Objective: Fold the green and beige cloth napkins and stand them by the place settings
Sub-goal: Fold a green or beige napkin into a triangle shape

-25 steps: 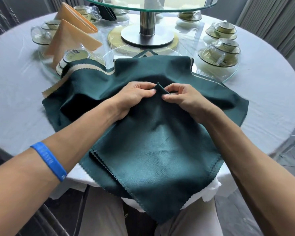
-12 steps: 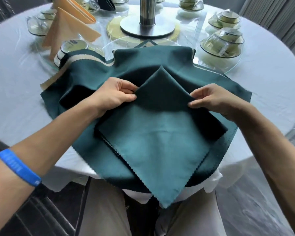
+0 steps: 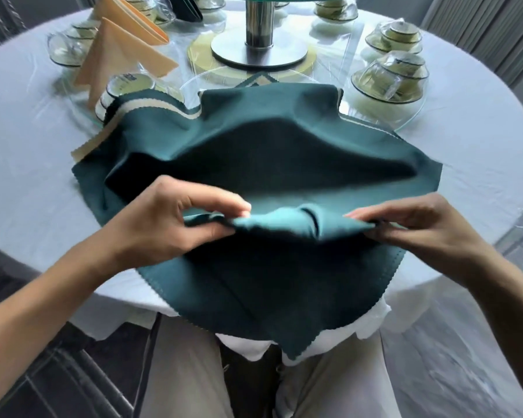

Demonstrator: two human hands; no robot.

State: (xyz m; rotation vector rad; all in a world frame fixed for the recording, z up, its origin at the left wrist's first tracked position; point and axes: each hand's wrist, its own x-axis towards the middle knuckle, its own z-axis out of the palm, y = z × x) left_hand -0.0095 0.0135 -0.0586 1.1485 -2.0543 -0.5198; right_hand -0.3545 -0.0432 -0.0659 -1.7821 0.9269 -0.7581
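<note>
**Green napkin mid-fold at the table's near edge**

Round and draped in a white tablecloth (image 3: 27, 152), the table carries a glass turntable on a steel pedestal (image 3: 258, 28) at twelve o'clock, with grey curtains behind.

At six o'clock, the top green napkin (image 3: 284, 224) is raised off a stack of green cloths (image 3: 284, 152) that spreads across the near half of the table and hangs over the rim toward the person's lap. The left hand (image 3: 166, 224) pinches the fold between thumb and curled fingers at its left end; the right hand (image 3: 417, 227) pinches the right end the same way, fingers narrow. Between them the cloth sags and bunches instead of lying as a straight crease.

Risks, as I judge them: that slack could set a crooked fold, so the napkin would not stand. The stack's far edge lies on or against the wrapped dishes (image 3: 127, 86) at eleven o'clock, so dragging cloth could shift them. The overhang could also slide off.

Counted: two beige napkins, one folded napkin (image 3: 115, 52) standing at eleven o'clock, another (image 3: 133, 19) behind it. A dark folded piece shows at twelve o'clock. At least seven wrapped place settings are visible; one (image 3: 390, 82) sits at one o'clock. How many cloths the stack holds I cannot tell.
</note>
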